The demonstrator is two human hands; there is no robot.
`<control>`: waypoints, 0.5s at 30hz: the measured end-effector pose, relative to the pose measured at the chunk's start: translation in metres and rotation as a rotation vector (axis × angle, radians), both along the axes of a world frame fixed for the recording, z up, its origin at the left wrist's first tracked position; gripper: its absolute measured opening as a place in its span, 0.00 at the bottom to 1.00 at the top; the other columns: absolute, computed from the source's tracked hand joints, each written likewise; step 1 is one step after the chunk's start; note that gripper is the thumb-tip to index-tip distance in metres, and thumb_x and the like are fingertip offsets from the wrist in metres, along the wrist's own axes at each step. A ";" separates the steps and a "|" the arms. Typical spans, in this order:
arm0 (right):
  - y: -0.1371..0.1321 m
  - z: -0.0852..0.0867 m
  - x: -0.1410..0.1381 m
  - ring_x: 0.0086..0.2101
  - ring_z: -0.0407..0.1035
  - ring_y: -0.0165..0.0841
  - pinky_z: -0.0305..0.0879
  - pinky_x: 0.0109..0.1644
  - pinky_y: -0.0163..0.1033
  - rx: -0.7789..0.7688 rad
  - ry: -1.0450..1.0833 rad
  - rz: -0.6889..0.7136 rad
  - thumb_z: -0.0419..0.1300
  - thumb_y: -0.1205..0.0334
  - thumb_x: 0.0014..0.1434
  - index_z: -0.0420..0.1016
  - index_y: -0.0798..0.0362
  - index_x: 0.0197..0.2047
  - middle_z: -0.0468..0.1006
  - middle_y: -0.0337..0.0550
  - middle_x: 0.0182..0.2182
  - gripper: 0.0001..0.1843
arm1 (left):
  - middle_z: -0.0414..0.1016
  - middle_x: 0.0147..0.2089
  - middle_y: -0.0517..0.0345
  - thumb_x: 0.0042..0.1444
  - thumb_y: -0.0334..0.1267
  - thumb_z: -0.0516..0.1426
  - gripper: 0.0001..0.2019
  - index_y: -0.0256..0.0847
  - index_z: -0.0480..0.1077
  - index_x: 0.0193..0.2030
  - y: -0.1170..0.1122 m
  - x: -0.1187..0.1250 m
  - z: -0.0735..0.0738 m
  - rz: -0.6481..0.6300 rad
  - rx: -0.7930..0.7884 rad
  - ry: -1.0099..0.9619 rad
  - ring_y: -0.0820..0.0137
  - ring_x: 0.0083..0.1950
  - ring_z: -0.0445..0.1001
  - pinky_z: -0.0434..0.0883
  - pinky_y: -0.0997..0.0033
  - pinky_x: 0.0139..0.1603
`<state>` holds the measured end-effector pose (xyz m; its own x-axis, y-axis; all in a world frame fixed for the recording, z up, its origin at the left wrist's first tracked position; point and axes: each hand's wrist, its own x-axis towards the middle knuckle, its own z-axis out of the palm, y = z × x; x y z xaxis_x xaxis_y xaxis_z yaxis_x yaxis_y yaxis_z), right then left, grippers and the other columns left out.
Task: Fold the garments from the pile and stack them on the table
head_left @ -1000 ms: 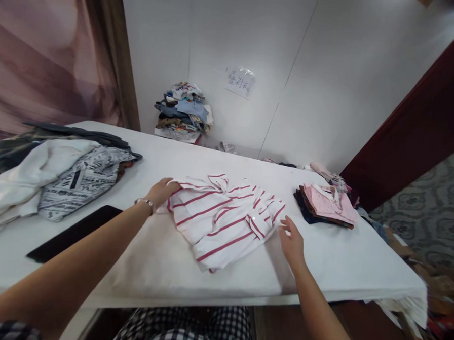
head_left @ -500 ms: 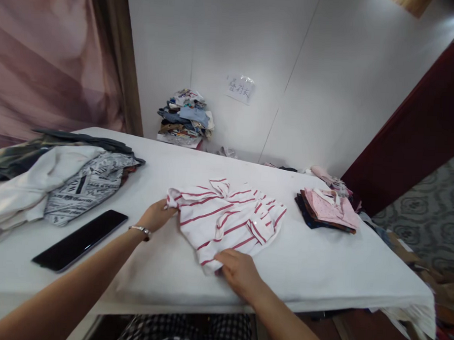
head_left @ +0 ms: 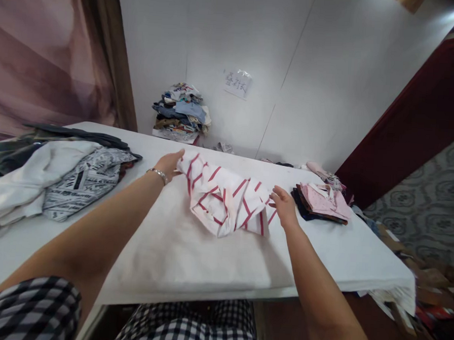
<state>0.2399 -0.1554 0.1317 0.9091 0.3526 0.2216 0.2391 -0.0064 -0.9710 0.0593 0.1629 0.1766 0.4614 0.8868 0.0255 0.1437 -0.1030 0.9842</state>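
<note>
A white shirt with red stripes (head_left: 233, 190) is bunched and partly raised over the table, its lower folds hanging toward me. My left hand (head_left: 169, 166) pinches its upper left corner. At the shirt's right end, my right hand (head_left: 285, 206) grips the edge with the fingers pointing left; the fingertips are partly hidden by cloth. An opening in the cloth, ringed by a red-striped edge, faces me near the middle.
The white-covered table (head_left: 161, 268) spans the view. Piled clothes (head_left: 81, 182) lie at left, and folded garments with a pink one on top (head_left: 326, 203) at right. Behind the table rises a clothing stack (head_left: 182, 112). A handwritten paper sign (head_left: 237, 84) hangs on the wall.
Both hands have moved away from me, the right one also to the right. The striped shirt, spread on the table before, is now lifted and turned over. My left arm now covers the black phone.
</note>
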 end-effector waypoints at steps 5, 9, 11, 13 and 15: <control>-0.021 -0.054 -0.028 0.41 0.73 0.39 0.74 0.39 0.43 -0.217 -0.276 0.154 0.57 0.54 0.56 0.75 0.52 0.50 0.79 0.49 0.43 0.21 | 0.73 0.52 0.43 0.43 0.49 0.62 0.25 0.38 0.70 0.47 -0.015 -0.039 -0.074 0.045 0.075 0.157 0.55 0.53 0.70 0.64 0.58 0.54; -0.024 -0.077 -0.053 0.57 0.63 0.41 0.66 0.57 0.50 -0.396 -0.652 0.312 0.53 0.63 0.59 0.70 0.48 0.57 0.70 0.48 0.57 0.23 | 0.74 0.51 0.46 0.44 0.52 0.60 0.27 0.41 0.68 0.50 -0.049 -0.065 -0.114 -0.092 0.056 0.326 0.59 0.43 0.74 0.68 0.63 0.42; -0.011 -0.079 -0.054 0.63 0.54 0.42 0.55 0.64 0.54 -0.539 -0.817 0.382 0.53 0.67 0.57 0.65 0.47 0.62 0.63 0.47 0.62 0.29 | 0.76 0.46 0.47 0.44 0.52 0.60 0.27 0.41 0.68 0.50 -0.069 -0.061 -0.117 -0.155 -0.031 0.357 0.62 0.36 0.74 0.67 0.66 0.37; 0.008 -0.078 -0.050 0.66 0.46 0.44 0.48 0.65 0.58 -0.716 -0.904 0.453 0.55 0.71 0.54 0.60 0.45 0.64 0.56 0.47 0.66 0.35 | 0.77 0.34 0.49 0.43 0.50 0.62 0.28 0.37 0.69 0.49 -0.085 -0.046 -0.115 -0.172 -0.096 0.355 0.64 0.28 0.73 0.66 0.66 0.31; 0.029 -0.074 -0.045 0.66 0.45 0.46 0.46 0.64 0.61 -0.835 -0.927 0.514 0.56 0.73 0.52 0.65 0.45 0.61 0.57 0.47 0.66 0.33 | 0.74 0.24 0.52 0.41 0.48 0.63 0.29 0.35 0.69 0.49 -0.095 -0.029 -0.112 -0.166 -0.141 0.340 0.65 0.22 0.69 0.63 0.66 0.26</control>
<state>0.1952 -0.1267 0.0574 0.2678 0.9353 0.2313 0.9536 -0.2232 -0.2019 0.0307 0.0677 0.0645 0.5595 0.7838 -0.2695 0.4563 -0.0199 0.8896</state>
